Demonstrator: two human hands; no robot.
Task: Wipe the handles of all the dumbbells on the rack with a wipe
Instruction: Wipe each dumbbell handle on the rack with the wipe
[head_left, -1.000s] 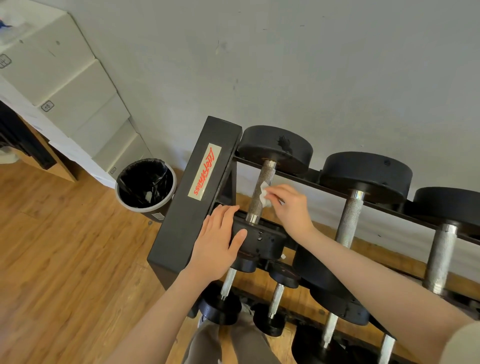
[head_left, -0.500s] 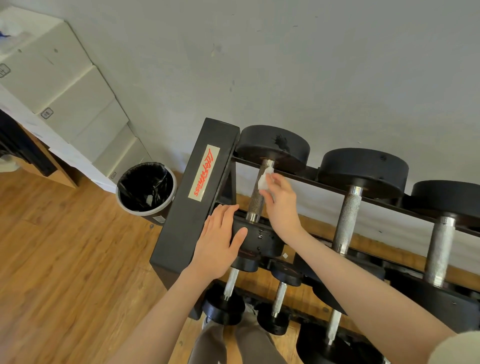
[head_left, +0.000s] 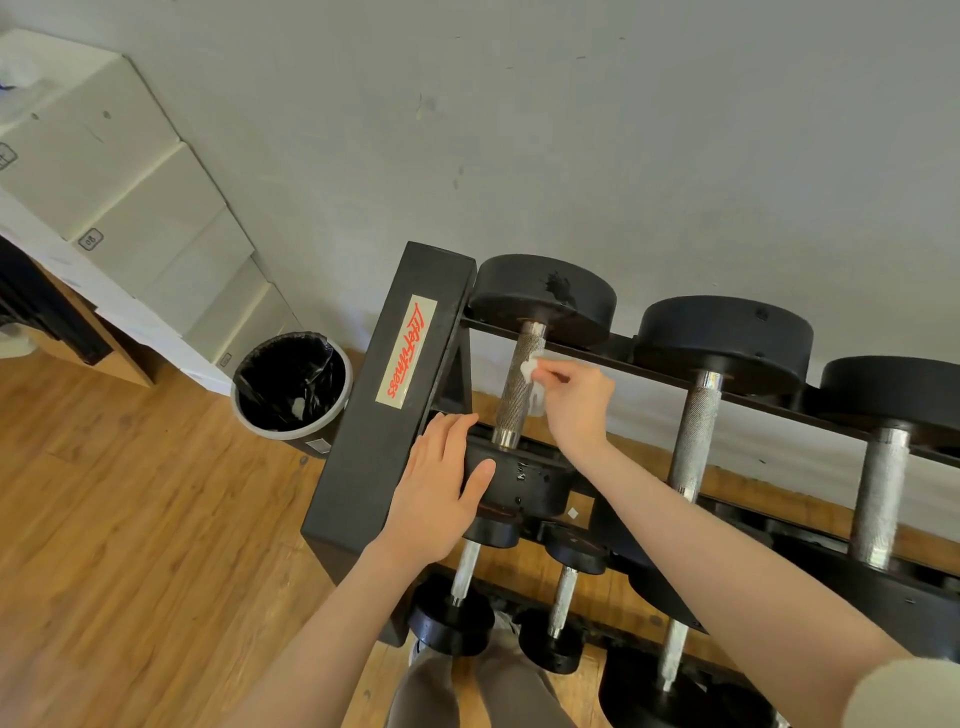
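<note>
**Wipe pressed to the leftmost top-row handle**

While the grey wall (head_left: 571, 130) fills the upper part of the frame, a wood floor (head_left: 130, 519) spreads over the lower left. White stacked boxes (head_left: 119, 171) step down along the upper left edge. Right of centre stands the black dumbbell rack (head_left: 395, 426), its slanted end post carrying a pale label with red lettering. Three big dumbbells lie across its top rails. The leftmost dumbbell (head_left: 540, 301) sits just beside the end post, the middle dumbbell (head_left: 722, 338) lies to its right, and the right dumbbell (head_left: 893, 389) reaches the frame's right edge. Each has black round heads and a knurled metal handle. Smaller dumbbells (head_left: 462, 587) rest on the lower tier near the bottom centre. A round bin (head_left: 291, 387) with a black liner stands on the floor between the boxes and the rack, close to the end post.

The left hand (head_left: 441, 493) lies flat over the near head of the leftmost dumbbell, fingers straight and thumb spread along the head's front, its grip loose and gripping nothing. The right hand (head_left: 576, 400) reaches in from the lower right, and its grip is closed: fingertips pinch a small white wipe (head_left: 532, 371) and hold it against the right side of the leftmost dumbbell's handle (head_left: 519, 384), about midway along its length.
</note>
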